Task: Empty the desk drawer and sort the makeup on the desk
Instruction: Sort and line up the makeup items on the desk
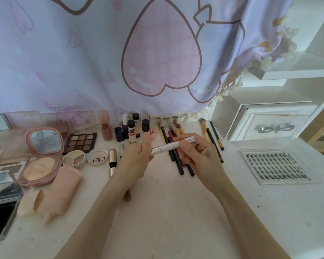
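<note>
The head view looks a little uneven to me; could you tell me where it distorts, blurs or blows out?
Head view: wide-angle bending bows the desk edge and shelves; daylight washes out the right side; the left corner is dim and soft; the silver tube in both hands stays sharp, with a slight sheen.

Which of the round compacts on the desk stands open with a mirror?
The big pink compact: raised lid shows a mirror. The three-shade concealer pot and white lid have none.

A slim silver makeup tube (173, 146) lies near-horizontal, held above the desk (176, 212).
</note>
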